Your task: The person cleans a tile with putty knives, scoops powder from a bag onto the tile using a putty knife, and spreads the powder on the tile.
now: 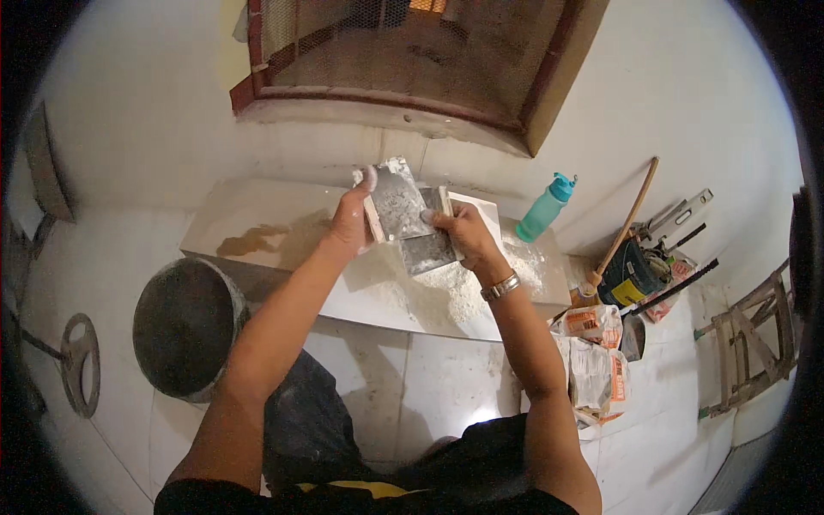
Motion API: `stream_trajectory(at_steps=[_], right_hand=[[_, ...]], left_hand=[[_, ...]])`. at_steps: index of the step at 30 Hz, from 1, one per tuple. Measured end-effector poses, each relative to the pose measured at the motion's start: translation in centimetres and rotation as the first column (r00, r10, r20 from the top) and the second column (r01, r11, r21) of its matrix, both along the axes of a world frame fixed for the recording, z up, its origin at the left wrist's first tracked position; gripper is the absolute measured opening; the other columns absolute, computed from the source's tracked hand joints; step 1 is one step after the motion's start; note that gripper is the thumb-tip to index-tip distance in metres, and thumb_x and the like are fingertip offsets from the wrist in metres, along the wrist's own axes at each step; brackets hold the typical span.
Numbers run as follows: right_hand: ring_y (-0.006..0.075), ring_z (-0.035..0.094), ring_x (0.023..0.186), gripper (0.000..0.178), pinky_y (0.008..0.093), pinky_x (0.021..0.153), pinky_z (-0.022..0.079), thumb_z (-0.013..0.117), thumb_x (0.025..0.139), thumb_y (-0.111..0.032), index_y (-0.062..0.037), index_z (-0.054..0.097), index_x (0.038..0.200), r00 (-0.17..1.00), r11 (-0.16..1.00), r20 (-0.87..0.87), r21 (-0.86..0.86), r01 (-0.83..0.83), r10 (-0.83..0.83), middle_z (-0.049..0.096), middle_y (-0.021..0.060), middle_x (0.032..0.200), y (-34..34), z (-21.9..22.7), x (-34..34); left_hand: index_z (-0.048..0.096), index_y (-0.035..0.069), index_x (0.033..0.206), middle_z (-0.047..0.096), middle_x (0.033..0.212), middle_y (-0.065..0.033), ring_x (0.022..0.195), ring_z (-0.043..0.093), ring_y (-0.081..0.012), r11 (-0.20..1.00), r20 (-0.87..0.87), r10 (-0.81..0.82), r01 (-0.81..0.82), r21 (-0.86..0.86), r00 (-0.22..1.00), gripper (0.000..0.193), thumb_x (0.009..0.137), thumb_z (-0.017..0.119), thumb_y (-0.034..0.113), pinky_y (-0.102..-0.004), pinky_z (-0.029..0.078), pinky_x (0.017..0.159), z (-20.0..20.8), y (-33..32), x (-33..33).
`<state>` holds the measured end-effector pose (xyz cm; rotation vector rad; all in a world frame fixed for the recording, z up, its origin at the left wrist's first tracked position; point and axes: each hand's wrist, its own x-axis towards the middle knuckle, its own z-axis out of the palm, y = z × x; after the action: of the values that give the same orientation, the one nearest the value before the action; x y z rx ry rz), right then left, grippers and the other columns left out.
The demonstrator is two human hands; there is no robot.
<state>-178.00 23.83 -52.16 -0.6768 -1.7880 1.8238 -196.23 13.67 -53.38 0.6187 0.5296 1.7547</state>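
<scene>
My left hand [350,220] is closed on a wide flat metal putty scraper [398,202] with a pale grip along its edge. White residue coats its blade and upper corner. A second, darker putty scraper [428,255] is in my right hand [469,233], partly behind and below the first. My right thumb lies at the edge of the left scraper, and the two tools overlap. Below both hands, a heap of white powder [468,302] lies on a white board [365,287].
The board rests on a pale bench [202,225] with a brown wet patch. A turquoise bottle [541,215] stands at its right. On the floor are a large dark bucket [184,322], a tool-filled bucket [631,270], opened bags [601,373] and a wooden frame [755,343]. A mesh-covered window [412,51] is ahead.
</scene>
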Motion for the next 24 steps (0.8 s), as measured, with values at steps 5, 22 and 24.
stream_trajectory(at_steps=[5, 22, 24], right_hand=[[0.0178, 0.059, 0.062, 0.016, 0.0332, 0.058, 0.048, 0.065, 0.086, -0.013, 0.0012, 0.063, 0.093, 1.000, 0.981, -0.021, 0.194, 0.011, -0.007, 0.065, 0.0060, 0.076, -0.7, 0.1, -1.0], [0.0348, 0.061, 0.088, 0.041, 0.0422, 0.068, 0.054, 0.055, 0.082, -0.002, -0.0034, 0.053, 0.122, 0.987, 0.334, 0.022, 0.942, 0.034, -0.162, 0.057, 0.0159, 0.110, -12.5, -0.1, -2.9], [0.0347, 0.061, 0.089, 0.041, 0.0428, 0.069, 0.054, 0.055, 0.082, -0.002, -0.0033, 0.052, 0.123, 0.988, 0.335, 0.014, 0.941, 0.040, -0.157, 0.056, 0.0161, 0.110, -11.6, -0.3, -3.4]], left_hand=[[0.048, -0.003, 0.128, 0.059, 0.121, -0.0189, 0.111, 0.058, -0.0318, 0.998, 0.074, 0.060, -0.061, 0.006, 0.995, 0.049, 0.095, 0.046, 0.034, -0.0451, 0.047, 0.097, -1.0, -0.1, -1.9], [0.049, 0.007, 0.124, 0.060, 0.108, -0.0128, 0.099, 0.060, -0.0274, 0.886, 0.026, 0.440, -0.439, 0.146, 0.898, 0.066, 0.092, 0.037, 0.064, -0.0459, 0.050, 0.087, 1.5, -0.8, -1.8], [0.053, 0.007, 0.117, 0.062, 0.099, -0.0106, 0.087, 0.062, -0.0249, 0.878, 0.065, 0.451, -0.456, 0.143, 0.890, 0.064, 0.092, 0.039, 0.064, -0.0415, 0.052, 0.083, 1.8, -1.0, -1.7]])
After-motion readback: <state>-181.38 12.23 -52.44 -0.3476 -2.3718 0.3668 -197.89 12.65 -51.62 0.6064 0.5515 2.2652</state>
